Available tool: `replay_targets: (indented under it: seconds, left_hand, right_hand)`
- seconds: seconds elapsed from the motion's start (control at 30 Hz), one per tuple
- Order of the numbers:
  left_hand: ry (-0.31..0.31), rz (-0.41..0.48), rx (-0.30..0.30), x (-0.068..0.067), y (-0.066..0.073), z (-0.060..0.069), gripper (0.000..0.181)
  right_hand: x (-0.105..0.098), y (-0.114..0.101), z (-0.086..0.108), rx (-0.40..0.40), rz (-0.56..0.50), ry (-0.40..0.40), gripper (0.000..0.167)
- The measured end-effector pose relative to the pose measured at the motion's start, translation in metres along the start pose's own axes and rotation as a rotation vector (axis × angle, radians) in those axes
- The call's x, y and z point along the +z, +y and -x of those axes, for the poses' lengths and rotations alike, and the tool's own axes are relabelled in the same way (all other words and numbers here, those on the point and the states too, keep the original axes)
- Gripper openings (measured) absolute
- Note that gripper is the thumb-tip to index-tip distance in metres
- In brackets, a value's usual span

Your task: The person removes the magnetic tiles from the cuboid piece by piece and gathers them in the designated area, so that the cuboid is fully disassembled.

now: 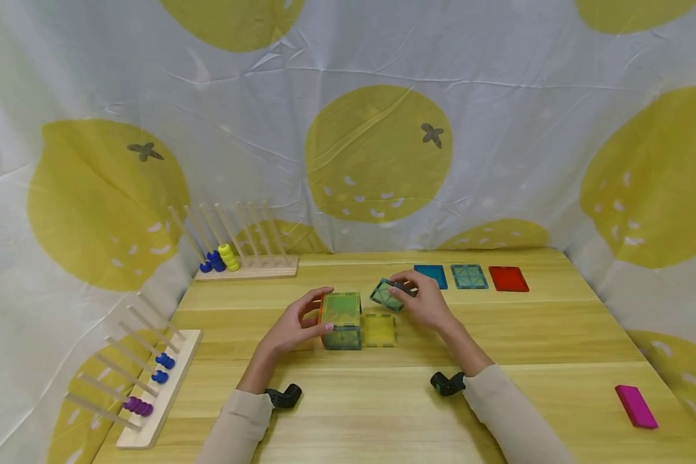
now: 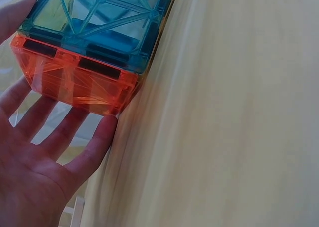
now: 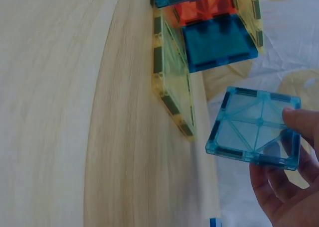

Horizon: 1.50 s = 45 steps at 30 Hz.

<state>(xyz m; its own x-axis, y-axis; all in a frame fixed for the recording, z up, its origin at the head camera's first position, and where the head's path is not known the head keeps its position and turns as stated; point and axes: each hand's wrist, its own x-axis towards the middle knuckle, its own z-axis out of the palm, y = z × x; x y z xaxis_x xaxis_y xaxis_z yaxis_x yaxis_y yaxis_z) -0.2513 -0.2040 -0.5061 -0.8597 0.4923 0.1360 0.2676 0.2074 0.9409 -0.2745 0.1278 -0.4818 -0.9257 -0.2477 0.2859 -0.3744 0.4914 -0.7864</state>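
Note:
A box of translucent magnetic tiles stands mid-table, its yellow top (image 1: pixel 341 309) uppermost. My left hand (image 1: pixel 292 324) is around its left side, thumb at the front and fingers behind; in the left wrist view the fingertips (image 2: pixel 110 121) touch its orange side (image 2: pixel 75 75), below a teal tile (image 2: pixel 99 23). A yellow tile (image 1: pixel 380 330) lies flat against the box's right side. Above and behind that tile, my right hand (image 1: pixel 425 299) pinches a light teal tile (image 1: pixel 387 294), tilted and apart from the box. The right wrist view shows the box open on this side, with a dark blue tile (image 3: pixel 219 42) inside.
Blue (image 1: pixel 432 276), light teal (image 1: pixel 469 276) and red (image 1: pixel 508 279) tiles lie in a row at the back right. Peg racks stand at the back left (image 1: pixel 249 267) and front left (image 1: pixel 171 380), holding beads. A magenta block (image 1: pixel 636 406) lies at the far right.

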Motion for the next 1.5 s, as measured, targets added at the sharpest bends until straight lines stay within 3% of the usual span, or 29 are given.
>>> replay_targets:
  seconds: [0.3,0.6,0.83,1.23,1.5]
  left_hand:
    - [-0.004,-0.017,0.016,-0.007,-0.003,0.003,0.073]
    - [-0.008,-0.024,0.024,-0.013,-0.004,0.007,0.074]
    - [-0.009,-0.024,0.026,-0.013,-0.005,0.006,0.076]
    - [-0.013,-0.016,0.033,-0.013,-0.002,0.008,0.075]
    - [-0.013,-0.016,0.03,-0.012,-0.002,0.007,0.075]
  right_hand:
    - [-0.019,0.009,0.008,0.074,-0.069,0.023,0.021]
    - [-0.037,0.024,0.022,0.114,-0.049,0.087,0.03]
    - [-0.051,0.043,0.035,0.237,-0.1,0.114,0.031]
    - [-0.067,0.068,0.042,0.387,-0.045,0.102,0.039]
    - [-0.067,0.072,0.04,0.44,0.069,0.069,0.034]
